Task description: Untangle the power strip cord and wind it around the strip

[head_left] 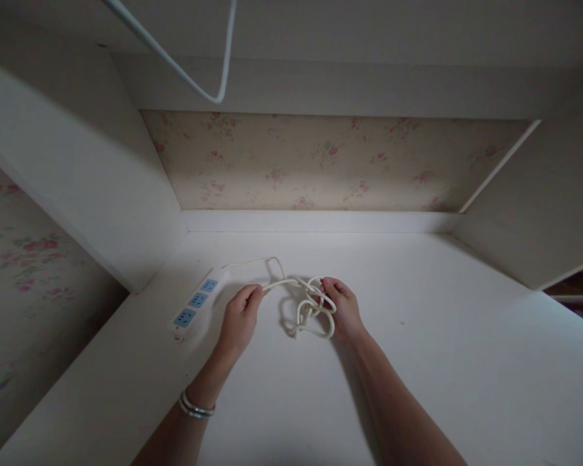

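A cream power cord (315, 292) hangs in tangled loops between my two hands, just above the white desktop. My left hand (240, 320) pinches one stretch of it, drawn out to the left of the tangle. On the other side, my right hand (342, 309) is closed on the looped bundle at its upper right; some of its fingers are hidden behind the loops. A thin length of the cord runs back to a white power strip (197, 300) with blue socket faces, lying left of my left hand.
White panels (107, 149) stand at the left and right of the desktop (418, 362). Floral wallpaper (291, 162) covers the back wall above a white ledge (320, 221). A bent white cable or rod (189, 81) hangs from above at upper left.
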`<state>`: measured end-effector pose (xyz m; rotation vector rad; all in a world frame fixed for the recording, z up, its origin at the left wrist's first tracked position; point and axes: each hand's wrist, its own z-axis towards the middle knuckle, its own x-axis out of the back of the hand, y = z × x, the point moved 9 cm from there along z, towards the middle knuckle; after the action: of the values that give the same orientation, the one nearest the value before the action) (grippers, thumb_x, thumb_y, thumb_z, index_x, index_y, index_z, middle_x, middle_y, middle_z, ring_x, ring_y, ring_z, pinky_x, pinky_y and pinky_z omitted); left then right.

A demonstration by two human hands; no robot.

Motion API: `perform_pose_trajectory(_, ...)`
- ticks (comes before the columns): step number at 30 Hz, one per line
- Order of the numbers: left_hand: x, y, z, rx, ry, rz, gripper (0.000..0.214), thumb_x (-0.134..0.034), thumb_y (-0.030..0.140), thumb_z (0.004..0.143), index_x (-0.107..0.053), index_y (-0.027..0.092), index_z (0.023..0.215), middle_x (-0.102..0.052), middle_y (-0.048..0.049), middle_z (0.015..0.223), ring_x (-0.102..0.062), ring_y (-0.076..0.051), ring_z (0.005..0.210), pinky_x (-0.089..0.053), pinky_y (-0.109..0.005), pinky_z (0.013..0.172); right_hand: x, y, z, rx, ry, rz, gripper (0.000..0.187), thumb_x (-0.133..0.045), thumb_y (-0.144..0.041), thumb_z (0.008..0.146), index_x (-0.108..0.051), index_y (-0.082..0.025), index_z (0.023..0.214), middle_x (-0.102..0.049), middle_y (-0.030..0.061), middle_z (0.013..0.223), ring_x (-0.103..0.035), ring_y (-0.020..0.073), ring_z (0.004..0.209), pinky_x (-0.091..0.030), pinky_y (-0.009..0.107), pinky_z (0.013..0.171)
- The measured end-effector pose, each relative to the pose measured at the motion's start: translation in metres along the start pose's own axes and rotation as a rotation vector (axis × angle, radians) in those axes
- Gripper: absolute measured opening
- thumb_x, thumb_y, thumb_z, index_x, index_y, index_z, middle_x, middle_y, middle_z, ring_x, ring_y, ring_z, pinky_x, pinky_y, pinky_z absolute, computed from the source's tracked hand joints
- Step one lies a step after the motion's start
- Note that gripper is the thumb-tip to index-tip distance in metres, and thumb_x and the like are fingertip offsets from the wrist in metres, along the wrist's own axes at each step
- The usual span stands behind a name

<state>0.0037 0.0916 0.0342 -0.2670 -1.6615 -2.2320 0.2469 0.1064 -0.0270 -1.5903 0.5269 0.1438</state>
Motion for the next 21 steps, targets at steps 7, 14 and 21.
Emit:
perform_pose_trajectory(7, 0.01, 0.001, 0.003, 0.008, 0.051, -0.005, 0.032, -0.048, 0.042, 0.088, -0.063, 0.016, 0.077, -0.059, 0.0001, 0.067, -0.053, -0.013, 0.067, -0.041, -0.022, 0.062, 0.002, -0.003, 0.001, -0.041, -0.006, 0.112, 0.03, -0.074, -0.042, 0.069, -0.057, -0.018, 0.065, -0.055, -0.0016, 0.056, -0.047, 0.0106, 0.048, -0.036, 0.025, 0.047)
perform_pose_trajectory(14, -0.019, -0.01, -0.004, 0.188, -0.224, -0.287, 0.038, -0.05, 0.04, 0.084, -0.062, 0.013, 0.106, -0.04, 0.0067, 0.053, -0.036, -0.008, 0.048, -0.029, -0.021, 0.047, -0.003, -0.002, -0.001, -0.045, -0.046, 0.093, 0.03, -0.073, -0.044, 0.07, -0.057, -0.019, 0.066, -0.055, -0.0026, 0.055, -0.046, 0.01, 0.047, -0.034, 0.024, 0.047)
perform_pose_trajectory(21, -0.035, -0.011, -0.014, 0.255, -0.378, -0.222, 0.046, -0.045, 0.053, 0.086, -0.065, 0.012, 0.089, -0.034, 0.0076, 0.048, -0.032, -0.007, 0.042, -0.024, -0.021, 0.043, -0.005, 0.006, 0.0, -0.075, -0.103, 0.059, 0.033, -0.072, -0.047, 0.071, -0.056, -0.018, 0.069, -0.057, -0.0023, 0.055, -0.047, 0.0103, 0.046, -0.032, 0.023, 0.045)
